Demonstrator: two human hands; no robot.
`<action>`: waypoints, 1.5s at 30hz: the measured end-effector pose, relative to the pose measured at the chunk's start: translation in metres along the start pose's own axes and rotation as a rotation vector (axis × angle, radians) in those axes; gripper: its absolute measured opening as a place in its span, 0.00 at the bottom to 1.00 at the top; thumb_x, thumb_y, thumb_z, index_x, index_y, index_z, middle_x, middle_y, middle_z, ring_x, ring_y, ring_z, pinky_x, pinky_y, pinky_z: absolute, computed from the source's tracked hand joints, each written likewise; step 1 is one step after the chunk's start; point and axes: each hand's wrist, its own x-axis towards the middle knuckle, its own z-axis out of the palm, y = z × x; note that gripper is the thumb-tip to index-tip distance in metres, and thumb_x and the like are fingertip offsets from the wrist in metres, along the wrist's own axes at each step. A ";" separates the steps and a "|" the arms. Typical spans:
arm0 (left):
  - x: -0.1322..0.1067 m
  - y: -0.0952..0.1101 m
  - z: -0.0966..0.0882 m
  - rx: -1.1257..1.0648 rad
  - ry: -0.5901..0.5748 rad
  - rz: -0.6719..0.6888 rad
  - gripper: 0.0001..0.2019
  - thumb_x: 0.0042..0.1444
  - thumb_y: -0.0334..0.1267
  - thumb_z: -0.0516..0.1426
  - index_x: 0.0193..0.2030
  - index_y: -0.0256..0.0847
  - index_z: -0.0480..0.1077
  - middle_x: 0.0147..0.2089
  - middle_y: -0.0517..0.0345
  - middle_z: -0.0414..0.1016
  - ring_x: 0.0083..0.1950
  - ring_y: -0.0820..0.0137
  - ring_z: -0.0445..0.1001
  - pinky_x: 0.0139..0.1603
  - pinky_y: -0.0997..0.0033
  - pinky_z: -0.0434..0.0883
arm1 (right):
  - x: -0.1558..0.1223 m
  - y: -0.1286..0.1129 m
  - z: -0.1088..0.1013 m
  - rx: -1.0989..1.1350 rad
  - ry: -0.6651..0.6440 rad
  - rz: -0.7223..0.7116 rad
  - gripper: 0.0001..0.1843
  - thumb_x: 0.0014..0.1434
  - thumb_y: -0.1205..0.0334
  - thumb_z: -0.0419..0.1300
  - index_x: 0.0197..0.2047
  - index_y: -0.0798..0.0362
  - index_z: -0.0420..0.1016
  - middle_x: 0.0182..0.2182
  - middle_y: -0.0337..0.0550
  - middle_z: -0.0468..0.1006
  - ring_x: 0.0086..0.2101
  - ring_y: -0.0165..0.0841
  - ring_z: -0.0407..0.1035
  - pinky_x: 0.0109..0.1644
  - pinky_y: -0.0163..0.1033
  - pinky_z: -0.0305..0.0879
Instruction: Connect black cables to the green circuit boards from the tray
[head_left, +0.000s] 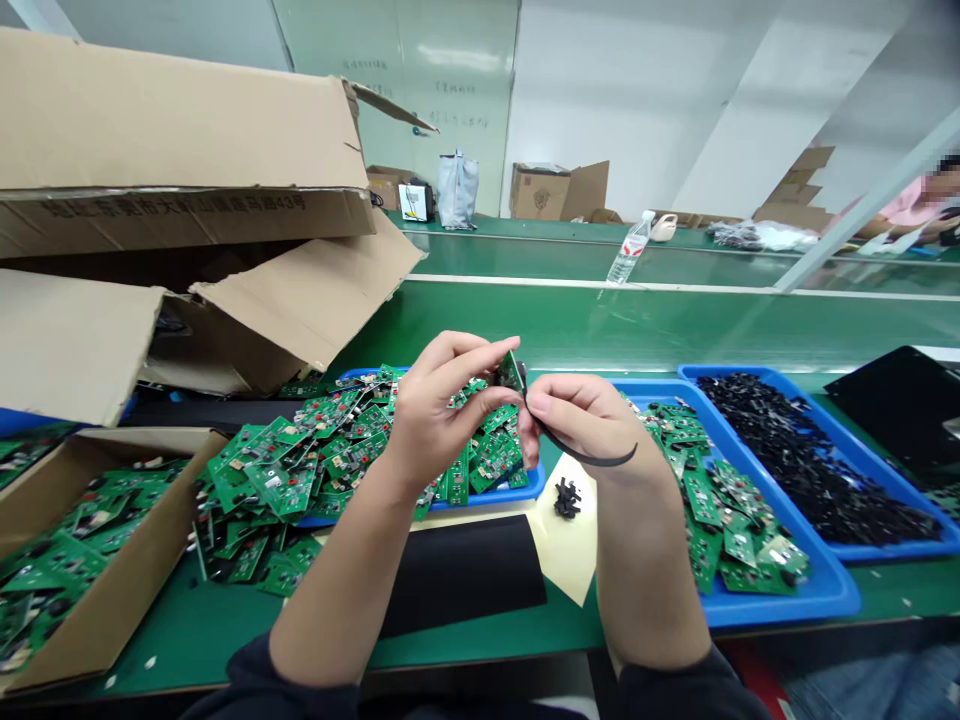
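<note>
Against a pale workroom wall (622, 90), a long green table (465, 645) carries heaps of circuit boards as a worker brings two small parts together above it. The left hand (431, 405) pinches a small green circuit board (511, 370) by its edges between thumb and forefinger; the right hand (577, 415) grips a thin black flexible strip (600, 461), its loose end curving out past the wrist. The step in hand appears to be the meeting of strip and board, though the fingers hide whether the two touch. The next move would seem to call for a steady board and a light, exact press of the right thumb.

Both forearms rise from the near edge and lean inward, the hands nearly meeting. The left wrist is bent, its forefinger stretched along the top; the right fingers are curled, thumb uppermost. Below lie a small pile of black pieces (568, 498) on yellowish paper (574, 570) and, beside it, a black sheet (472, 575). At right stand a blue plastic tray of boards (832, 600) and a blue plastic tray of black pieces (930, 545).
</note>
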 end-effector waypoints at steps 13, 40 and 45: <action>0.004 0.010 -0.004 -0.288 -0.246 -0.309 0.15 0.59 0.39 0.55 0.52 0.42 0.72 0.42 0.50 0.72 0.39 0.71 0.71 0.35 0.74 0.73 | -0.002 -0.006 0.004 -0.624 0.371 -0.232 0.10 0.58 0.58 0.57 0.28 0.53 0.71 0.22 0.37 0.74 0.24 0.27 0.67 0.29 0.34 0.63; 0.003 0.003 0.005 -0.771 -0.245 -0.876 0.15 0.53 0.47 0.60 0.40 0.36 0.74 0.27 0.55 0.74 0.23 0.74 0.70 0.21 0.75 0.67 | -0.003 -0.003 -0.001 -1.238 0.566 -0.575 0.08 0.62 0.67 0.54 0.36 0.51 0.75 0.32 0.44 0.78 0.35 0.34 0.72 0.41 0.40 0.68; 0.005 0.006 0.004 -0.912 -0.298 -0.966 0.10 0.51 0.43 0.62 0.33 0.36 0.74 0.24 0.60 0.70 0.23 0.76 0.70 0.24 0.77 0.68 | -0.002 -0.004 -0.001 -1.231 0.499 -0.663 0.10 0.62 0.70 0.51 0.38 0.52 0.74 0.34 0.45 0.76 0.36 0.33 0.71 0.42 0.40 0.68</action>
